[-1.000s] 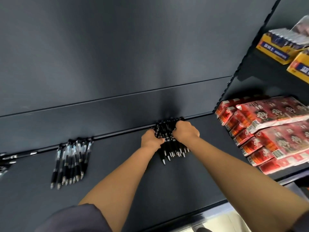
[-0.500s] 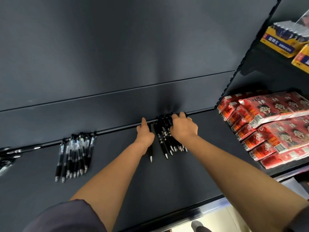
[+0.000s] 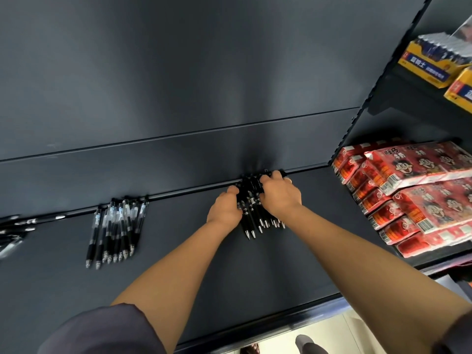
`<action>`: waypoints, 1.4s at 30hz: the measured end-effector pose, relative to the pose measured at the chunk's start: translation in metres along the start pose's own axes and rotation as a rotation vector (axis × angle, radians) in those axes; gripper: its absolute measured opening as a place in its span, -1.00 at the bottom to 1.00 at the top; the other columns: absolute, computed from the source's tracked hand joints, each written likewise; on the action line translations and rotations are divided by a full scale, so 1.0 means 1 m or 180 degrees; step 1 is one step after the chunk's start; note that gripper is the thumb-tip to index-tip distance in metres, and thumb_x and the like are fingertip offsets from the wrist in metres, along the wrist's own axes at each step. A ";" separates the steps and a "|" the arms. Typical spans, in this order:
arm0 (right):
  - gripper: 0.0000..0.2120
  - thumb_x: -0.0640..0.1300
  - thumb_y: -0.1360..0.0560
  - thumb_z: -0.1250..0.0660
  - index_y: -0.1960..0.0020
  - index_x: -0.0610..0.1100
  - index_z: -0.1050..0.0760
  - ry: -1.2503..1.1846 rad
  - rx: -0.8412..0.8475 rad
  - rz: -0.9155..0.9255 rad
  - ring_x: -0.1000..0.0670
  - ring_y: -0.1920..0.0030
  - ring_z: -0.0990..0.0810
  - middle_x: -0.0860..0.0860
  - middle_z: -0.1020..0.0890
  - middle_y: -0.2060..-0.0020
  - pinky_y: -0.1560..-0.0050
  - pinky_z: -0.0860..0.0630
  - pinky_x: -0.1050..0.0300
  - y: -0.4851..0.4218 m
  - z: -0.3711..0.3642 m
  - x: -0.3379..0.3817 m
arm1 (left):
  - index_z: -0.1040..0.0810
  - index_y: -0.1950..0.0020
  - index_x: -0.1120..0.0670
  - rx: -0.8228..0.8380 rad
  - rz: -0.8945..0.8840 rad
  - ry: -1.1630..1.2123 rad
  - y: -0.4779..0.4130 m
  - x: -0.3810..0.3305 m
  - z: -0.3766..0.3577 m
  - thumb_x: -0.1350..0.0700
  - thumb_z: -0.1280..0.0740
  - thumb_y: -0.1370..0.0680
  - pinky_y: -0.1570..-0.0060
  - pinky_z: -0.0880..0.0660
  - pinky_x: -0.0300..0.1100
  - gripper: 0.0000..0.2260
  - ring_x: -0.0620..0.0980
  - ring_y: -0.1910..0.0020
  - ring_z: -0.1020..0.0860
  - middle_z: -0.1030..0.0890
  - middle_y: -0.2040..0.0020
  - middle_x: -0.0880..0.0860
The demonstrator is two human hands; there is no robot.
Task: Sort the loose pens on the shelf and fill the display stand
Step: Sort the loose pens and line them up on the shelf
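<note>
A bunch of black pens (image 3: 251, 213) lies on the dark shelf (image 3: 178, 290) against the back rail, tips pointing toward me. My left hand (image 3: 224, 208) presses against the bunch's left side with curled fingers. My right hand (image 3: 279, 195) lies over the bunch's right side and top ends, fingers wrapped on the pens. A second group of clear-and-black pens (image 3: 116, 231) lies in a neat row further left. More pens (image 3: 12, 233) lie blurred at the far left edge. No display stand is in view.
Red snack packs (image 3: 419, 195) are stacked on the neighbouring shelf to the right. Yellow-and-blue battery boxes (image 3: 431, 62) sit on the shelf above them. The shelf's front edge (image 3: 255, 325) runs below my arms, with floor and shoes beneath.
My left hand, which had opened apart from the bunch, has come back against its left side. The pens are squeezed together between both hands again.
</note>
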State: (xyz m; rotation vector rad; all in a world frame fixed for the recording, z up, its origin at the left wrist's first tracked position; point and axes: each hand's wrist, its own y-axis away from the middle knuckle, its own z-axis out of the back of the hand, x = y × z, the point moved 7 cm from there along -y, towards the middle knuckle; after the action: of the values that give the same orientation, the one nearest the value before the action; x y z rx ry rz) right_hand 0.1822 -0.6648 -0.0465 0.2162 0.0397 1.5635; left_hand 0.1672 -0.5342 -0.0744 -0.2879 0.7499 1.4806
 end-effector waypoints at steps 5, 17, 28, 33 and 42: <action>-0.68 0.00 -0.56 -0.21 -0.25 -0.10 -0.43 0.0288 -0.0468 0.0889 -0.17 -0.21 -0.43 -0.09 -0.45 -0.17 -0.05 -0.44 -0.03 0.009 0.020 0.053 | -0.42 -0.14 0.08 -0.0476 -0.0333 -0.0587 0.018 0.009 0.049 0.10 -0.26 -0.55 0.01 -0.48 -0.02 -0.81 0.09 -0.09 -0.50 -0.50 -0.10 0.08; -0.69 0.07 -0.58 -0.12 -0.08 -0.08 -0.53 0.0426 -0.0801 0.1910 -0.13 -0.09 -0.51 -0.04 -0.56 -0.01 0.04 -0.41 0.03 0.056 0.017 0.273 | -0.46 0.01 0.10 -0.1298 -0.0442 -0.1748 0.106 0.149 0.197 0.02 -0.19 -0.56 0.08 -0.36 -0.06 -0.84 0.14 -0.04 -0.52 -0.57 0.00 0.08; -0.80 0.06 -0.57 -0.16 -0.04 0.01 -0.52 0.0117 0.0344 0.2058 -0.13 -0.11 -0.54 -0.03 -0.58 -0.09 0.09 -0.42 0.05 0.088 -0.042 0.451 | -0.47 -0.09 0.03 -0.1073 0.0155 -0.1820 0.175 0.321 0.283 0.04 -0.18 -0.56 -0.05 -0.39 -0.05 -0.83 0.13 -0.13 -0.53 -0.60 -0.10 0.06; -0.82 -0.01 -0.57 -0.15 -0.05 0.01 -0.51 0.0009 0.0545 0.2099 -0.15 -0.09 -0.55 -0.05 -0.59 -0.08 0.08 -0.45 0.06 0.083 -0.063 0.500 | -0.45 -0.13 0.06 -0.1017 0.0430 -0.1535 0.190 0.375 0.299 0.09 -0.19 -0.54 -0.03 -0.43 -0.02 -0.82 0.15 -0.13 -0.51 -0.56 -0.13 0.09; -0.73 -0.02 -0.57 -0.17 -0.25 0.03 -0.45 -0.0179 0.0703 0.2076 -0.16 -0.15 -0.53 -0.09 -0.56 -0.17 0.03 -0.45 0.03 0.066 -0.081 0.550 | -0.29 -0.39 0.04 -0.0978 0.1028 -0.0439 0.184 0.423 0.315 0.12 -0.18 -0.57 -0.14 -0.44 0.08 -0.63 0.22 -0.18 -0.47 -0.49 -0.19 0.20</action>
State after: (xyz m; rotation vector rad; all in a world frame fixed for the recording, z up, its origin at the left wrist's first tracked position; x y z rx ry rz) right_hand 0.1101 -0.1099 -0.0538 0.4817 0.1060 2.2027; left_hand 0.0430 0.0103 -0.0481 -0.3020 0.4700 1.9061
